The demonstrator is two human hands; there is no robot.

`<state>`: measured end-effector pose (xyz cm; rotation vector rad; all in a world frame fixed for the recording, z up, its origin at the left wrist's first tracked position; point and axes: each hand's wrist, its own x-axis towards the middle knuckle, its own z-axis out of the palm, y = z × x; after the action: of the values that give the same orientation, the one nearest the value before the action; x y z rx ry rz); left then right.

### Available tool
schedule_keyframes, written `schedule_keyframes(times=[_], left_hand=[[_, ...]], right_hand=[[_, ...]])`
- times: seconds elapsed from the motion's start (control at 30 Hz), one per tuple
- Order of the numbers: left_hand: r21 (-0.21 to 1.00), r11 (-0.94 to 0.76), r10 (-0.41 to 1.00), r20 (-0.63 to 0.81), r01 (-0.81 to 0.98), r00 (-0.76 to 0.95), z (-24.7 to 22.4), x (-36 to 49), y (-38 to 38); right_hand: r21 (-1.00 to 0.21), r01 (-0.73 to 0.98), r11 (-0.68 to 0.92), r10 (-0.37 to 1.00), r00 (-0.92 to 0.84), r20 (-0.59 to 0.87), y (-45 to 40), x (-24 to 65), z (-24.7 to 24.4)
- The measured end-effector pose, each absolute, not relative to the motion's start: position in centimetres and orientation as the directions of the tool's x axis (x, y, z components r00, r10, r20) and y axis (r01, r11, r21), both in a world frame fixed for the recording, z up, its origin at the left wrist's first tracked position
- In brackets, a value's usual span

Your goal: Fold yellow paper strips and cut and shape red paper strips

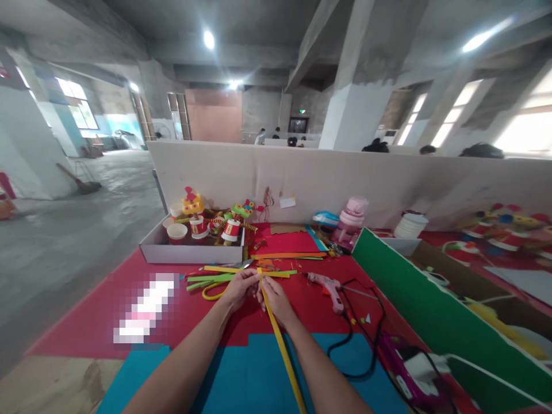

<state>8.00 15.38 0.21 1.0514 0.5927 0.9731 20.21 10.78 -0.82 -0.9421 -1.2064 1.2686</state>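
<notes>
Over the red tabletop, my left hand (238, 287) and my right hand (275, 296) are close together, fingers pinched. Between them is the top end of a long yellow strip (279, 339), apparently paper, which hangs down past my right forearm toward the front edge. Both hands appear to grip this end; the fingertips partly hide it. Green strips (207, 282) and another yellow strip (219, 269) lie just behind and left of my left hand. Beside them shows a yellow looped handle (211, 295), with a metal blade (247, 264) farther back, perhaps of scissors.
A pink glue gun (330, 289) with a black cord lies to the right, near a purple box with a plug (405, 368). A white-edged tray (190, 253) holds paper cups and figures. A green panel (414, 299) borders the right; a white partition (215, 172) stands behind.
</notes>
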Motion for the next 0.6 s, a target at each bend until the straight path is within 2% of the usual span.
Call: schedule_keyframes(times=[0.3,0.47,0.6], left_hand=[[0.960,-0.050,0.959,0.123,-0.275,0.255,-0.48,8.64,15.42],[0.924,0.064,0.922,0.090,-0.378,0.377,-0.36,8.59,15.48],[0.890,0.130,0.933,0.039,-0.436,0.359,0.13,8.39,15.34]], right_hand=[[-0.988,0.058,0.145,0.989,-0.018,0.144,11.31,20.73,-1.46],[-0.991,0.023,0.130,0.991,-0.046,0.128,11.15,21.02,-1.33],[-0.992,0.007,0.126,0.991,-0.055,0.125,10.93,21.01,-1.03]])
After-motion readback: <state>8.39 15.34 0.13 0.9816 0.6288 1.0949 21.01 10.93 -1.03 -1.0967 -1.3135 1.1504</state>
